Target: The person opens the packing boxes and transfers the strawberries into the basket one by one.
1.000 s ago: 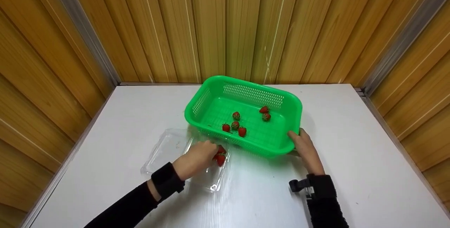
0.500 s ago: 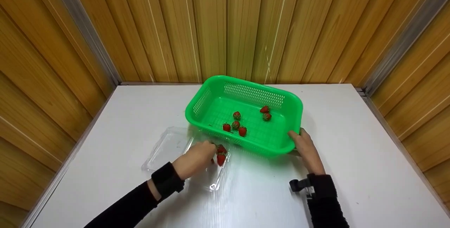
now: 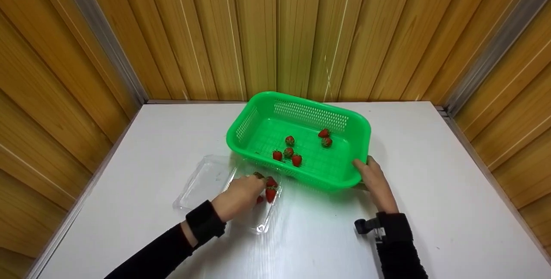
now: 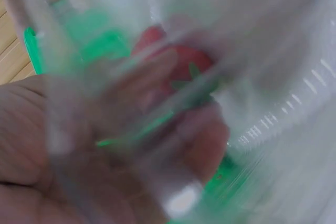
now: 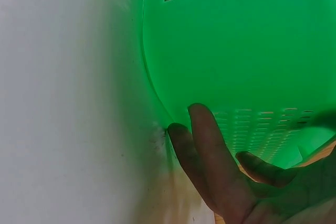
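In the head view my left hand (image 3: 241, 195) reaches into a clear plastic clamshell box (image 3: 206, 182). Several red strawberries (image 3: 270, 194) lie around its fingertips. The left wrist view, blurred by the clear plastic, shows a strawberry (image 4: 189, 61) with green leaves between the thumb and fingers. My right hand (image 3: 375, 182) grips the near right corner of a green plastic basket (image 3: 301, 180), thumb over the rim. Its fingers (image 5: 210, 135) press against the outer wall in the right wrist view. Inside the basket several strawberries (image 3: 296, 160) lie on the floor.
The white tabletop (image 3: 439, 184) carries both containers. The basket's near left edge stands against or just over the box's far edge. Wood-look panels (image 3: 297, 33) wall in the table at the back and sides.
The left hand has drawn back slightly and turned among the strawberries in the box, baring more of them. The right hand and basket have stayed in place.
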A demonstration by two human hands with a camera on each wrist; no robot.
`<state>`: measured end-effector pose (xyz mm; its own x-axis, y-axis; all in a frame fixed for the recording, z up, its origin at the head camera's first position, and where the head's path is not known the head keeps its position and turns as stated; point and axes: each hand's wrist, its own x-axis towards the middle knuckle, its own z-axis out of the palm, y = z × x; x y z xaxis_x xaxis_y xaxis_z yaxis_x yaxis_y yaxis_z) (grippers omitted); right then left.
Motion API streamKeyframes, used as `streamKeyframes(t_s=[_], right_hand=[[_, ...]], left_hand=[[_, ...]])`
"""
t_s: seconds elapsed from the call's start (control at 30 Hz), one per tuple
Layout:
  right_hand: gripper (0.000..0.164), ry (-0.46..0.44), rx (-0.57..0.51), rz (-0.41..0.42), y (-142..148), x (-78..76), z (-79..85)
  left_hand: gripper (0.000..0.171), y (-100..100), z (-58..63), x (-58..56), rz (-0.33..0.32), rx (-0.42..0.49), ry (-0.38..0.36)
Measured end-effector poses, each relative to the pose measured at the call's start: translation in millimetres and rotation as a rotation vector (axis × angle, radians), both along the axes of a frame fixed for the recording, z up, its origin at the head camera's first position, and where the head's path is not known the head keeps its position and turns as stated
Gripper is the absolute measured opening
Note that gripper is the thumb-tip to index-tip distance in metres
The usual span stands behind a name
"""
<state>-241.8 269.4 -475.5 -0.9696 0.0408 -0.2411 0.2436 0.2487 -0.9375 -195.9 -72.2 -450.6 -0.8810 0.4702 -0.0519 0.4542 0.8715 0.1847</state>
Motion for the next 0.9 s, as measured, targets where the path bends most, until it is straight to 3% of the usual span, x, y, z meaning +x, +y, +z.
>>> streamKeyframes(t_s=[0.27, 0.5, 0.8, 0.9], right_hand=[[0.055, 0.009, 0.013, 0.003, 0.4, 1.8, 1.1], [0.054, 0.006, 0.021, -0.003, -0.1, 1.2, 1.8], [0.057, 0.002, 0.033, 0.0, 0.3, 1.5, 2.2], [0.057, 0.003, 0.018, -0.002, 0.0, 1.9, 2.1]], left_hand=[[0.017, -2.7, -0.7, 3.3, -0.038, 0.041, 0.027], [0.015, -1.2, 0.3, 1.4, 0.0, 0.056, -0.074], [0.021, -12.6, 7.6, 5.0, -0.043, 0.321, -0.125], [0.025, -15.5, 13.5, 5.9, -0.022, 0.499, -0.226]])
